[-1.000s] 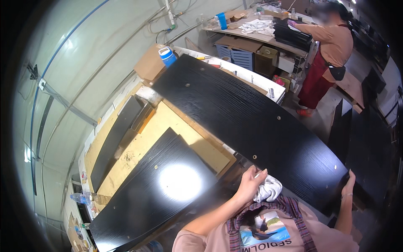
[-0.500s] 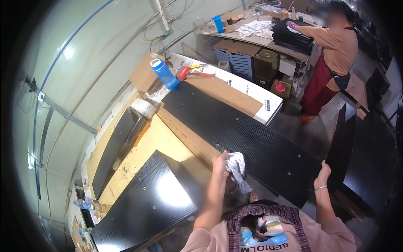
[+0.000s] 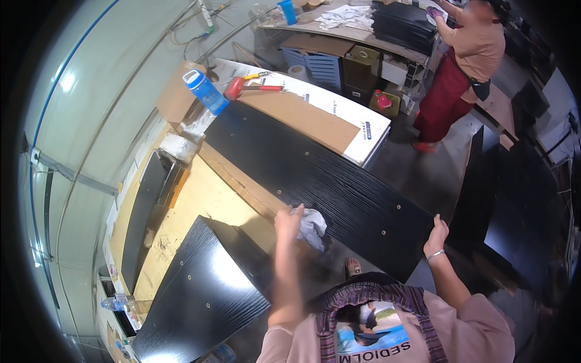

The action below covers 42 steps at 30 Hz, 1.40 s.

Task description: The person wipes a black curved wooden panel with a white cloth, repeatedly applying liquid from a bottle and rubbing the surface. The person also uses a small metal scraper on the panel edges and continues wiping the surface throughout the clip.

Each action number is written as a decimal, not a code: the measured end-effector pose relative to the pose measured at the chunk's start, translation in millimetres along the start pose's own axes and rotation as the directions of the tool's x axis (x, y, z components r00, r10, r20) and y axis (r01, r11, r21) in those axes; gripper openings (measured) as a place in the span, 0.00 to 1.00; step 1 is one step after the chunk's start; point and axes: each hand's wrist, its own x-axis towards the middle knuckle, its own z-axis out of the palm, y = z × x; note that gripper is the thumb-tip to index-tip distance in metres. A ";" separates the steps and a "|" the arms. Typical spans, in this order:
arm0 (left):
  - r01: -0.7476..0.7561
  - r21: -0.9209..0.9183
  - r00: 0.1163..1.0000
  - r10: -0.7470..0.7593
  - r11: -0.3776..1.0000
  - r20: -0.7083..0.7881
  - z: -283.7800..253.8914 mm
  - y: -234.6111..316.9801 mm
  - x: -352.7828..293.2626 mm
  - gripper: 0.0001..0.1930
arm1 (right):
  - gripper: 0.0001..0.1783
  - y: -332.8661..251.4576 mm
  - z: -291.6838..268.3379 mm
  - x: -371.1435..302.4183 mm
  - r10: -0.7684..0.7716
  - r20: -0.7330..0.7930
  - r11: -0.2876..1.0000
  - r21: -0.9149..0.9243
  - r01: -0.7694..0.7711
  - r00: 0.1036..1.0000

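A long black wood-grain board (image 3: 339,187) with several small metal fittings lies slantwise in front of me. My left hand (image 3: 289,222) is closed on a crumpled white-grey cloth (image 3: 311,228) at the board's near long edge. At the board's right end, my right hand (image 3: 436,236) grips the edge; its fingertips show at the rim, and the rest of the grip is partly hidden. Another black board (image 3: 203,284), with similar fittings and a bright glare on it, stands to the left of my left forearm.
A blue bottle (image 3: 206,92) and a red-headed mallet (image 3: 235,88) sit beyond the board, by brown cardboard (image 3: 302,118). A co-worker in a red apron (image 3: 446,91) stands at a far bench beside stacked black panels (image 3: 402,27). More dark boards (image 3: 514,206) are at right.
My view has shifted, so most things sit further left and higher. My left hand stays with the cloth at the board's near edge; my right still grips its end. The co-worker's arms have moved.
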 end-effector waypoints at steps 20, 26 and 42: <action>0.056 -0.548 0.988 0.031 0.835 0.149 28.1 -17.4 -22.9 0.33 | 0.17 -10.5 8.9 -1.5 -0.245 0.358 0.595 -0.678 0.431 0.901; 0.058 -0.471 0.966 0.069 0.880 0.249 65.6 -45.0 -66.0 0.33 | 0.16 -2.0 17.9 -1.6 -0.343 0.440 0.623 -0.555 0.552 0.830; -0.716 -0.429 0.674 0.705 0.551 -0.220 -226.5 41.4 -273.3 0.15 | 0.13 -77.2 76.2 -99.1 -0.606 0.643 0.495 -0.156 0.854 0.469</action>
